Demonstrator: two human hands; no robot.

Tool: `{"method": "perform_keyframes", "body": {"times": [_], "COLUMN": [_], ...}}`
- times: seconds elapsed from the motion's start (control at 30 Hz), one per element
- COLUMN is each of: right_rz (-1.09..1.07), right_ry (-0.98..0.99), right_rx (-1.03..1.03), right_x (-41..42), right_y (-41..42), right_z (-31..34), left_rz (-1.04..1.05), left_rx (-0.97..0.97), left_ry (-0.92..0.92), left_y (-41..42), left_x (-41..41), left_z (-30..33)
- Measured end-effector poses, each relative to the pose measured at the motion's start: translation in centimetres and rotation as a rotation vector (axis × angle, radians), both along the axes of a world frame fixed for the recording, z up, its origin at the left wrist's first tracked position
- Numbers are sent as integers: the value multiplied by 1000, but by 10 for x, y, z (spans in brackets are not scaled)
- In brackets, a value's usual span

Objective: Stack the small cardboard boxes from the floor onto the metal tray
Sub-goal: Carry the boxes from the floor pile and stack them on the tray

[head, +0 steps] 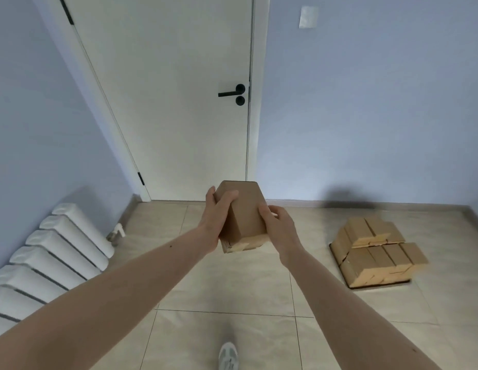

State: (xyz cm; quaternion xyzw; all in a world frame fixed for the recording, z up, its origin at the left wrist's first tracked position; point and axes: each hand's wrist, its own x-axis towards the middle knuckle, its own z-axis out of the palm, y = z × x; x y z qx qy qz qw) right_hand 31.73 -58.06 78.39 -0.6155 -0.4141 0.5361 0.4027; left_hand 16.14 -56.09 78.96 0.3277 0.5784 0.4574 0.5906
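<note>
Cardboard box [243,214], plain brown, held up in front of us at about chest level, long axis pointing away, well clear of the floor [232,295]. Our left hand [215,220] wraps its left side, thumb over the top face, fingers curled round the far side; our right hand [279,228] grips the right side near the taped end, fingers curled round the edge and partly hidden behind the box. Both hands hold it, neither is spread flat. The stack [376,252] sits on the floor to our right, two layers of the same boxes, with only a thin dark edge of the metal tray [379,287] showing beneath. We judge the box light and stiff, walls likely to dent if squeezed hard, surface dry and not slippery. Best hold looks like opposite long sides near the corners, where the board is strongest, keeping off the taped flaps. Next placement probably goes on the top layer, which looks only partly filled. Radiator [58,252] at left, white door [179,89] ahead.
</note>
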Motion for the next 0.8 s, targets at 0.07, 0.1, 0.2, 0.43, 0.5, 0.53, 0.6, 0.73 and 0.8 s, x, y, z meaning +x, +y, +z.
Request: {"method": "perform_keyframes", "body": {"times": [0.07, 0.1, 0.2, 0.43, 0.5, 0.53, 0.6, 0.73, 0.8], "right_rz": [24, 45, 53, -169, -242, -272, -324, -418, -436], "right_ry": [108, 155, 236, 209, 203, 198, 177, 156, 148], "right_rx": [-98, -142, -195, -168, -159, -156, -151, -147, -152], "right_x": [28, 42, 82, 169, 190, 203, 231, 300, 340], "right_y": [22, 33, 66, 147, 163, 171, 181, 199, 203], "right_z": [-4, -6, -7, -3, -1, -2, -8, -24, -30], "left_rz": [-51, -79, -152, -260, -293, -316, -352, -407, -424], "left_rx": [8, 15, 14, -60, -70, -71, -72, -74, -78], "left_ry": [-33, -45, -52, -52, -48, -37, 4, 24, 46], "left_y": [27, 41, 85, 181, 202, 212, 226, 243, 250], "left_x": [26, 39, 78, 188, 216, 232, 266, 344, 387], "left_z": [-6, -8, -16, -20, -20, -22, -27, -44, -50]}}
